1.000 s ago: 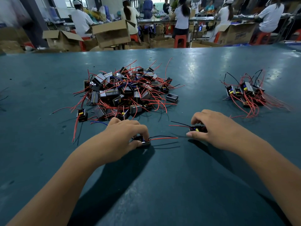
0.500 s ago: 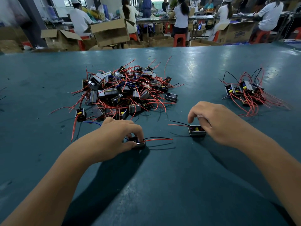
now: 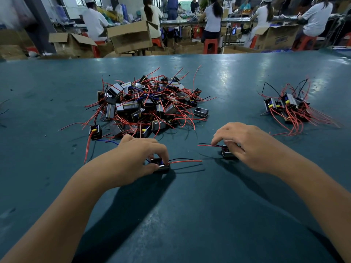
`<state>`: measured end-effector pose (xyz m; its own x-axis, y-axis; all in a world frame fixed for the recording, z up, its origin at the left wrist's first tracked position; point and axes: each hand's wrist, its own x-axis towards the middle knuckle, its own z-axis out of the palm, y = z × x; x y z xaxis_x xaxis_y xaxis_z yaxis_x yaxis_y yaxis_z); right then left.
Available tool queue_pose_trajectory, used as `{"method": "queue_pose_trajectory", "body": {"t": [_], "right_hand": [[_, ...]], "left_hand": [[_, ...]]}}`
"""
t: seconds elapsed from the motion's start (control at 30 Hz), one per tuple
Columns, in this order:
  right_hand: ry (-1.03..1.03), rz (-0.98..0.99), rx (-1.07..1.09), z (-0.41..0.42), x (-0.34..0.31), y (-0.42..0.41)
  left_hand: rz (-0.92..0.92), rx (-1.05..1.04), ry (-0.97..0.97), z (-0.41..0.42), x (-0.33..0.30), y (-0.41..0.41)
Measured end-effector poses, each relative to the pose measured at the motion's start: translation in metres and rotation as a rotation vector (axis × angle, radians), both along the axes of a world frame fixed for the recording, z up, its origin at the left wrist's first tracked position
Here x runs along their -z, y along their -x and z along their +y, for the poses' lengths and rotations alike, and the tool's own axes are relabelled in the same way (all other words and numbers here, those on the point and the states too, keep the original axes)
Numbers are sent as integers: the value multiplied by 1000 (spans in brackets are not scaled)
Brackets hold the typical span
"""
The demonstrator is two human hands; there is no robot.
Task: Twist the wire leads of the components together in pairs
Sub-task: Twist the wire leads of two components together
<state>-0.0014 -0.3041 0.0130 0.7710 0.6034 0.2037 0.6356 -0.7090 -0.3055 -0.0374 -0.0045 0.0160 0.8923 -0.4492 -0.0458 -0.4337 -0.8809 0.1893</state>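
Note:
Two small black components with red and black leads lie on the blue-green table. My left hand grips the left component between thumb and fingers; its leads stretch rightward. My right hand curls over the right component, its index fingertip pressing the leads that run leftward. The two components are apart, their lead tips a short gap from each other.
A big heap of components with red wires lies just beyond my hands. A smaller pile sits at the right. One loose component lies left of the heap. Cardboard boxes and seated people stand beyond the far edge.
My right hand has lifted its fingers and settled over its component, the index finger now reaching onto the leads. My left hand keeps its hold, barely shifted.

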Motion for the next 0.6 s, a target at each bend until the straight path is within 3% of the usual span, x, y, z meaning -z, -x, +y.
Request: {"method": "queue_pose_trajectory", "body": {"t": [0.3, 0.6], "right_hand": [[-104, -189, -150, 17, 10, 9], [80, -106, -200, 31, 26, 13]], "left_hand": [[25, 30, 35, -1, -1, 2], [33, 39, 44, 0, -1, 3]]}}
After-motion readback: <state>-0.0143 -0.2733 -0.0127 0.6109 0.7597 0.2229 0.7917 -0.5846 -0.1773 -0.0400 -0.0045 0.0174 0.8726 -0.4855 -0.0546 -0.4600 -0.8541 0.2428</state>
